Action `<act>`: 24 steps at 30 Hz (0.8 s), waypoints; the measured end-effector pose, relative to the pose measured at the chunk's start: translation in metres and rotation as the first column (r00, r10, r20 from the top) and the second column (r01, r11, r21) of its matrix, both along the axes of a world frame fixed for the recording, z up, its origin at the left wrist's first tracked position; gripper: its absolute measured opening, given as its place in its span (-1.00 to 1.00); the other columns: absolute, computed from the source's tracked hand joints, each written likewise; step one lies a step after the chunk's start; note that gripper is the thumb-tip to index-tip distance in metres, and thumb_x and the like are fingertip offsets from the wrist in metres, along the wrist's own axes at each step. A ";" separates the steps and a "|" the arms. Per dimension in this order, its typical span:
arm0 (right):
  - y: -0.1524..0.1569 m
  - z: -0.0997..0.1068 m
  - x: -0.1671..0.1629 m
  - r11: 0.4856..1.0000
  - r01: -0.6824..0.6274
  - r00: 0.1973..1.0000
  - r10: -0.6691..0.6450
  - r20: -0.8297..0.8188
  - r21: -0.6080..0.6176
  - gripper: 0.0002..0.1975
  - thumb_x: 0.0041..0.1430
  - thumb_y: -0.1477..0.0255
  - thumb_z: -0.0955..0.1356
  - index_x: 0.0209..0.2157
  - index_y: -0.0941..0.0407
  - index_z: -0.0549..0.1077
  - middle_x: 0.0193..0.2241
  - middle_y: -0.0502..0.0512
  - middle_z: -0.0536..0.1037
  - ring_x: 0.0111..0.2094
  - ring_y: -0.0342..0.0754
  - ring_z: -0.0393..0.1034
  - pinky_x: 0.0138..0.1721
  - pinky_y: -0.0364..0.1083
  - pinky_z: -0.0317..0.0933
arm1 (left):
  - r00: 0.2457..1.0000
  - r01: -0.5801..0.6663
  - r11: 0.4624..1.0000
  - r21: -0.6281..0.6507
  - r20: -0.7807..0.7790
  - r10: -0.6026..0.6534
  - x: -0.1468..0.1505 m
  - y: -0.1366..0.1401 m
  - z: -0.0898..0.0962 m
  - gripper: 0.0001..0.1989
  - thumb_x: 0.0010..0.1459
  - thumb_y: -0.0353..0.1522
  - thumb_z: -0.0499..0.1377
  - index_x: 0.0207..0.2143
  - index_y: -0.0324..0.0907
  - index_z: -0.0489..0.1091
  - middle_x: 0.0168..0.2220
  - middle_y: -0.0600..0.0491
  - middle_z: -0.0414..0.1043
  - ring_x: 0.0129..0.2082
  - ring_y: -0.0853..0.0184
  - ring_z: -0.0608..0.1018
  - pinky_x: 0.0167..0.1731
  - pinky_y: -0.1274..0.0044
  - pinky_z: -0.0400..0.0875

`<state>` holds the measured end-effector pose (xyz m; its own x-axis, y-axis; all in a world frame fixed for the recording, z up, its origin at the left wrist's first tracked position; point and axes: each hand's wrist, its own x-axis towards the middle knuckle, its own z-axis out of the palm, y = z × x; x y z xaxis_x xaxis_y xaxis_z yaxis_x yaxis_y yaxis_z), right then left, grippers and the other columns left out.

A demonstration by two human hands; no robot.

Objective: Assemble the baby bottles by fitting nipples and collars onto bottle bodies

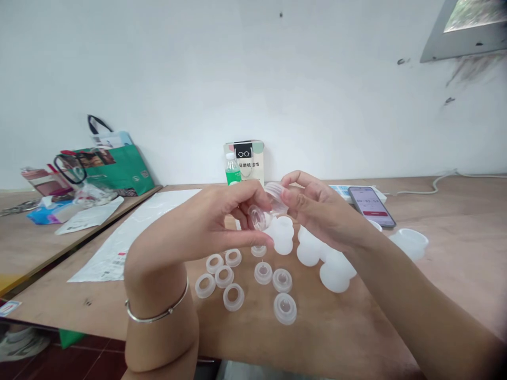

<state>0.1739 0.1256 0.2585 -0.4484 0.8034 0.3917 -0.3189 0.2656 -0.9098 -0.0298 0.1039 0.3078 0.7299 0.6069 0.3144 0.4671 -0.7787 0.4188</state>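
Note:
My left hand (233, 211) is curled around a small clear plastic ring-shaped piece (257, 218), its thumb below and fingers above. My right hand (312, 203) pinches a clear threaded plastic cap (274, 191) between thumb and fingers, right beside the left fingertips. Whether the two clear pieces touch cannot be made out. Beneath my hands lie several translucent rings (233, 297) in loose groups, some with an inner insert, such as the nearest ring (285, 309). White rounded, bulging bottles (283, 236) cluster under and behind my right hand, which partly hides them.
A phone (371, 206) with a running timer lies at the right, near translucent cups (410, 243). Behind my hands stand a green-labelled bottle (232, 170) and a paper bag (255, 158). A white plastic sheet (114, 248) and a green bag (119, 171) are on the left.

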 end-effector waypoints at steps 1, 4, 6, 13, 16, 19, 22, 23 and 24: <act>-0.001 0.000 0.001 1.000 -0.022 1.000 0.022 0.012 -0.003 -0.82 0.11 0.30 0.40 -0.31 0.03 0.33 -0.36 -0.06 0.48 -0.26 -0.14 0.42 -0.22 -0.09 0.30 | 0.999 -0.021 0.999 0.025 0.030 0.020 0.000 -0.001 0.000 -0.78 0.09 -0.27 0.23 -0.22 -0.11 0.32 -0.37 0.10 0.46 -0.45 0.42 0.52 -0.47 0.59 0.44; -0.001 0.001 0.004 0.997 -0.077 0.997 0.076 -0.016 -0.014 -0.82 0.13 0.36 0.39 -0.26 0.02 0.31 -0.35 -0.07 0.46 -0.30 -0.17 0.41 -0.22 -0.11 0.31 | 0.981 -0.111 0.988 0.110 0.171 0.091 -0.001 -0.003 -0.002 -0.76 0.06 -0.27 0.25 -0.21 -0.11 0.34 -0.30 0.07 0.47 -0.39 0.40 0.54 -0.39 0.57 0.49; -0.001 0.001 0.004 0.995 -0.099 0.993 0.097 -0.062 -0.034 -0.81 0.12 0.40 0.40 -0.25 0.01 0.30 -0.33 -0.07 0.46 -0.29 -0.17 0.42 -0.18 -0.10 0.33 | 0.965 -0.146 0.982 0.122 0.234 0.114 -0.001 -0.005 -0.003 -0.72 0.04 -0.27 0.27 -0.20 -0.11 0.31 -0.31 0.08 0.46 -0.37 0.40 0.54 -0.37 0.57 0.50; -0.007 0.001 -0.004 0.994 -0.081 0.995 0.076 -0.069 -0.078 -0.72 0.02 0.34 0.45 -0.26 -0.01 0.31 -0.32 -0.07 0.41 -0.30 -0.16 0.39 -0.25 -0.10 0.36 | 0.982 -0.143 0.978 0.152 0.143 0.121 0.003 -0.009 -0.002 -0.76 0.06 -0.26 0.25 -0.24 -0.13 0.32 -0.35 0.09 0.45 -0.38 0.39 0.54 -0.38 0.55 0.51; -0.010 0.000 -0.008 0.997 -0.030 0.999 0.027 -0.043 -0.067 -0.70 0.00 0.29 0.47 -0.29 0.02 0.32 -0.33 -0.07 0.40 -0.35 -0.19 0.37 -0.32 -0.15 0.34 | 0.972 -0.186 0.965 0.187 0.177 0.153 0.005 -0.013 -0.003 -0.75 0.05 -0.26 0.26 -0.25 -0.12 0.31 -0.35 0.09 0.43 -0.39 0.39 0.54 -0.42 0.57 0.51; -0.011 0.000 -0.012 0.999 0.037 0.999 -0.038 -0.013 -0.031 -0.66 -0.06 0.21 0.48 -0.34 0.04 0.33 -0.40 -0.07 0.41 -0.40 -0.18 0.35 -0.36 -0.15 0.30 | 0.959 -0.215 0.961 0.173 0.225 0.174 0.005 -0.017 -0.005 -0.65 0.00 -0.27 0.30 -0.20 -0.08 0.24 -0.36 0.13 0.41 -0.43 0.41 0.55 -0.50 0.61 0.48; -0.011 -0.001 -0.013 0.999 0.053 0.998 -0.053 -0.015 -0.010 -0.60 -0.16 0.13 0.50 -0.40 0.06 0.34 -0.47 -0.07 0.41 -0.46 -0.17 0.33 -0.42 -0.14 0.27 | 0.949 -0.214 0.960 0.182 0.270 0.160 0.005 -0.020 -0.006 -0.59 -0.02 -0.29 0.32 -0.17 -0.05 0.21 -0.36 0.15 0.40 -0.43 0.39 0.55 -0.52 0.61 0.47; -0.011 -0.001 -0.013 0.999 0.054 0.998 -0.054 -0.019 -0.006 -0.59 -0.18 0.11 0.50 -0.42 0.07 0.35 -0.48 -0.07 0.41 -0.48 -0.17 0.32 -0.43 -0.14 0.27 | 0.950 -0.210 0.958 0.195 0.274 0.152 0.005 -0.021 -0.006 -0.61 -0.02 -0.29 0.32 -0.17 -0.05 0.22 -0.34 0.13 0.40 -0.42 0.38 0.55 -0.50 0.59 0.48; -0.011 -0.001 -0.013 0.999 0.052 0.998 -0.052 -0.024 0.000 -0.58 -0.18 0.09 0.50 -0.43 0.07 0.36 -0.49 -0.07 0.42 -0.48 -0.17 0.32 -0.43 -0.13 0.27 | 0.951 -0.206 0.956 0.209 0.272 0.146 0.005 -0.022 -0.006 -0.63 -0.01 -0.29 0.31 -0.17 -0.06 0.25 -0.32 0.12 0.41 -0.40 0.37 0.55 -0.47 0.57 0.49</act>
<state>0.1605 0.1150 0.2572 -0.3965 0.8253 0.4021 -0.3265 0.2826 -0.9020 -0.0252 0.0815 0.3020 0.4973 0.6067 0.6201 0.5088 -0.7829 0.3580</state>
